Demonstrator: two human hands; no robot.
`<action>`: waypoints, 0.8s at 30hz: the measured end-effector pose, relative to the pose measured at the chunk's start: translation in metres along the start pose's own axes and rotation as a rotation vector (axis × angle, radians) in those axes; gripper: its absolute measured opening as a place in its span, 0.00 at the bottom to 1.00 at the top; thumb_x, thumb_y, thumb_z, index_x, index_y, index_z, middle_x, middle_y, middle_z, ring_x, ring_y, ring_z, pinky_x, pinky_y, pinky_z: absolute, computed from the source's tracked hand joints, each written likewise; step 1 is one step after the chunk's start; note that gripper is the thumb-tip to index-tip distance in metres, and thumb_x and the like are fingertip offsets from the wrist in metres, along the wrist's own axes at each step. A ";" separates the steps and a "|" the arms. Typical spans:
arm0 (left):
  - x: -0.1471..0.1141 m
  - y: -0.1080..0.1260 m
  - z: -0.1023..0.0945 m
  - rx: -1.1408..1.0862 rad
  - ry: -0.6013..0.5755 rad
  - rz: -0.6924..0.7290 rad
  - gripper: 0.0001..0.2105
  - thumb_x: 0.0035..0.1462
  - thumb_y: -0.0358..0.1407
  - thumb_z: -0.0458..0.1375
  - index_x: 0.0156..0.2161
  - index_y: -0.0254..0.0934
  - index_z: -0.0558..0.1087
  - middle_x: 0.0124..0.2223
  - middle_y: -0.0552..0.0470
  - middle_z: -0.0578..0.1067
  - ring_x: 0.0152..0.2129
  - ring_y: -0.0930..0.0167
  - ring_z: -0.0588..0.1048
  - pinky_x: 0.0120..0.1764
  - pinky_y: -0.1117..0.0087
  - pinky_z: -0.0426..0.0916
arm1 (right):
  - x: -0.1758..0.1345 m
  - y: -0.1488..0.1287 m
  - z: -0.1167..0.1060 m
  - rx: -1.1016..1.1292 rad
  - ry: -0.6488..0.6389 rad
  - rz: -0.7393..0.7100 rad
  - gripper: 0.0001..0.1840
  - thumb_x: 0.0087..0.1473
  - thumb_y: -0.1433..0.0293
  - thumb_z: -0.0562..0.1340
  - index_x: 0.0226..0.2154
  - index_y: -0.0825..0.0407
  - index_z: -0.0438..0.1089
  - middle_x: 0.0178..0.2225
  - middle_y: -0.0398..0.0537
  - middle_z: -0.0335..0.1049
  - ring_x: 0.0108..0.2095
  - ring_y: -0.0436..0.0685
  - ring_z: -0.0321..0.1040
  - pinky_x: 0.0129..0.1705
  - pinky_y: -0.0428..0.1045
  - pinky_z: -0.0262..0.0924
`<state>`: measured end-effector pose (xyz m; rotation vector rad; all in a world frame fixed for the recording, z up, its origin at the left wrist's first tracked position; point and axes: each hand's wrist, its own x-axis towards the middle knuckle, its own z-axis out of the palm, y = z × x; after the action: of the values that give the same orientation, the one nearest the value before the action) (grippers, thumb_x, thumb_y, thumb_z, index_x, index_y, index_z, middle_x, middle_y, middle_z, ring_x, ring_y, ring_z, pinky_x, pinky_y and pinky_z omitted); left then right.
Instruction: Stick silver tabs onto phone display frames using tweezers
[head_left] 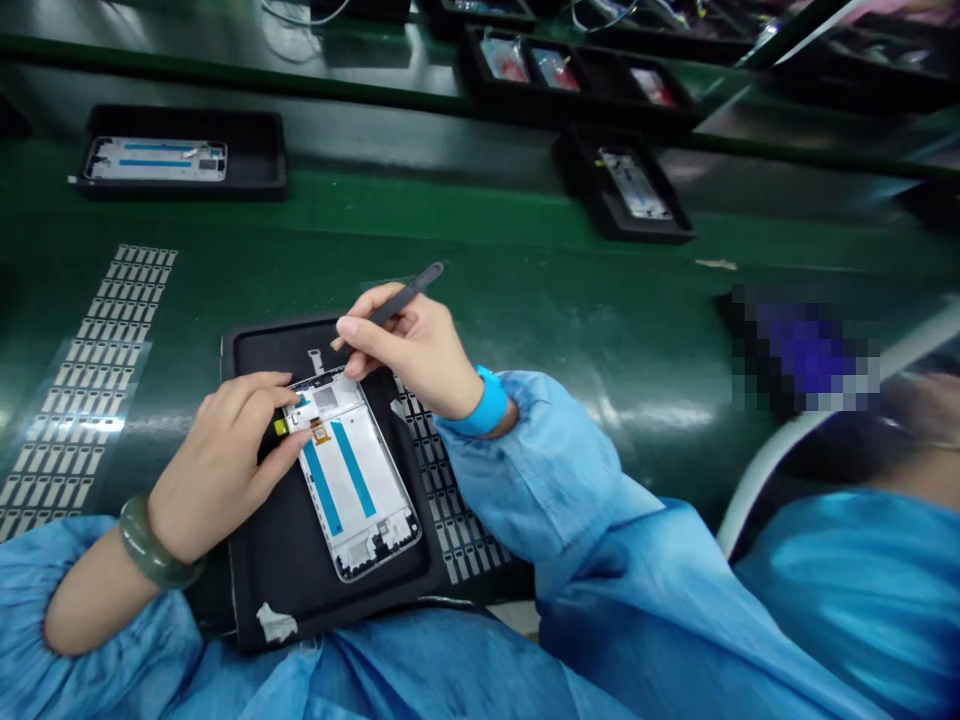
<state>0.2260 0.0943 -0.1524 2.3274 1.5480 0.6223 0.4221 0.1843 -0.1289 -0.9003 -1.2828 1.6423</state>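
An opened phone frame (352, 470), silver with two blue adhesive strips, lies tilted on a black tray (270, 570). My left hand (217, 460) holds the frame at its upper left corner, thumb and fingers closed around a small white part and an orange flex cable (321, 432). A yellow tab (280, 427) sticks out by these fingers. My right hand (412, 345) is closed on black tweezers (411, 291) over the frame's top edge; their tips are partly hidden by the fingers. A small key-shaped sticker (314, 360) lies on the tray just above the frame.
Sticker sheets lie at left (75, 400) and beside the tray, a dark sheet (454, 520). Farther back are a black tray (255, 150) and another black tray (667, 225), each with a phone frame. A co-worker's blue sleeve (862, 600) is close at right.
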 end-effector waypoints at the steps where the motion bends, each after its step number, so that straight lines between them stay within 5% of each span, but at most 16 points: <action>1: -0.003 -0.003 0.003 0.034 0.004 0.043 0.13 0.61 0.42 0.53 0.46 0.36 0.66 0.52 0.42 0.69 0.52 0.59 0.67 0.50 0.56 0.64 | 0.002 0.005 0.001 -0.012 -0.014 0.032 0.17 0.42 0.62 0.70 0.28 0.55 0.66 0.22 0.39 0.71 0.19 0.46 0.70 0.22 0.41 0.68; 6: -0.007 -0.004 0.009 0.095 0.083 0.109 0.09 0.59 0.39 0.56 0.42 0.38 0.67 0.50 0.45 0.71 0.54 0.60 0.66 0.54 0.55 0.59 | 0.000 0.019 0.004 -0.119 -0.026 0.100 0.16 0.42 0.64 0.71 0.28 0.55 0.66 0.17 0.37 0.68 0.19 0.46 0.70 0.22 0.39 0.65; 13: -0.006 0.003 0.004 0.092 0.040 0.071 0.08 0.60 0.39 0.54 0.43 0.38 0.68 0.50 0.46 0.72 0.52 0.62 0.69 0.55 0.53 0.55 | -0.008 0.019 0.006 -0.246 0.013 0.038 0.16 0.43 0.62 0.70 0.28 0.54 0.66 0.20 0.36 0.67 0.18 0.45 0.69 0.20 0.40 0.63; 24: 0.006 0.005 0.004 0.031 0.129 -0.077 0.07 0.60 0.38 0.55 0.42 0.42 0.70 0.44 0.51 0.77 0.44 0.64 0.74 0.49 0.57 0.60 | -0.008 0.017 0.006 -0.141 0.082 -0.001 0.18 0.45 0.58 0.68 0.28 0.53 0.65 0.19 0.36 0.67 0.17 0.44 0.67 0.21 0.41 0.64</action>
<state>0.2341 0.0975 -0.1523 2.2773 1.7066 0.7469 0.4166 0.1730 -0.1441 -1.0413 -1.3549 1.5133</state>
